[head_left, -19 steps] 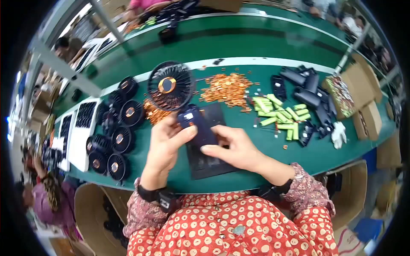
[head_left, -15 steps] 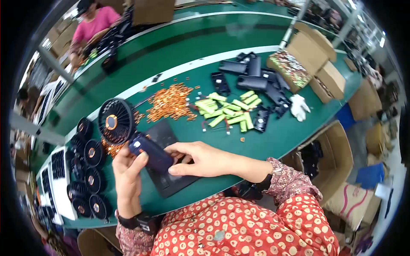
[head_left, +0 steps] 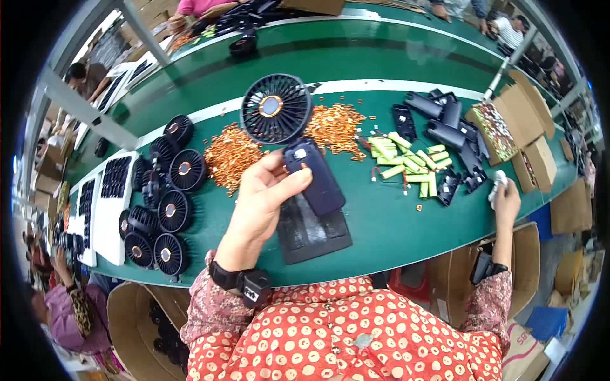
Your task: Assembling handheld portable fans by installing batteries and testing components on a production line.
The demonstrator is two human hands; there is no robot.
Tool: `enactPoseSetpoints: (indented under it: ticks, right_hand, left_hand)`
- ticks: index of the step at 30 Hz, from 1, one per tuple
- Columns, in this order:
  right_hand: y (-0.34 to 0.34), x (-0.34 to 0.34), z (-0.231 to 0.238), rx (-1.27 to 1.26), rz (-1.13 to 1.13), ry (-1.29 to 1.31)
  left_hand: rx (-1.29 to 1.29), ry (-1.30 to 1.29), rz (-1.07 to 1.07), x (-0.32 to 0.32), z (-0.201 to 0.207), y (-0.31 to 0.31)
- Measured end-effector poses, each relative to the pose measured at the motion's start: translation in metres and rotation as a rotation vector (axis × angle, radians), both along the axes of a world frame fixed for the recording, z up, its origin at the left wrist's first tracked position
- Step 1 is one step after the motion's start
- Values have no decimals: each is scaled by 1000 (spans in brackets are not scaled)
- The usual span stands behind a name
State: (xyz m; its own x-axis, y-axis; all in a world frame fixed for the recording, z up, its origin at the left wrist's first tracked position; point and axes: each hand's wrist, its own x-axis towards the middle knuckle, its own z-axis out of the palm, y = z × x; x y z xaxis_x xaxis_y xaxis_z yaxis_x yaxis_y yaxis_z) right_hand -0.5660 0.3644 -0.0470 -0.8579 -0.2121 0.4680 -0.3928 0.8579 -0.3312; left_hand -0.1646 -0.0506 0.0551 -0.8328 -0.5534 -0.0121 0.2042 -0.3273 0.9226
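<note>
My left hand [head_left: 262, 195] is closed around the dark handle of a handheld fan [head_left: 316, 181]. The fan's round grille points away from me, and my thumb lies on the handle by an orange switch. At the right, my right hand [head_left: 507, 204] has its fingers closed on a crumpled white cloth [head_left: 499, 180], partly hidden by them. Below the fan handle lies a flat black pad [head_left: 314, 238] on the green table.
Orange small parts [head_left: 232, 159] are heaped behind my left hand. Green battery packs [head_left: 413, 160] and dark handle shells [head_left: 445, 114] lie right of centre. Several fans [head_left: 175, 209] stand at left beside a white tray [head_left: 109, 228]. An open carton [head_left: 499, 130] sits far right.
My right hand has left the fan handle and moved far right onto the white cloth. My left hand still holds the fan, now more upright. The whole view has shifted.
</note>
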Motion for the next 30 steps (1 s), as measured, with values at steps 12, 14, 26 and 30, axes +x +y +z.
enactPoseSetpoints:
  ticks: [12, 14, 26, 30]
  right_hand:
    - [-250, 268, 115, -360, 1114, 45]
    - [-276, 280, 112, -327, 1087, 214]
    - [-271, 274, 77, -474, 1102, -92]
    - [-260, 254, 60, -423, 997, -298]
  left_hand:
    - [-34, 62, 144, -10, -1, 17]
    - [-64, 83, 187, -7, -3, 17]
    - [-6, 47, 217, 6, -11, 20]
    - [-14, 69, 204, 12, 10, 16]
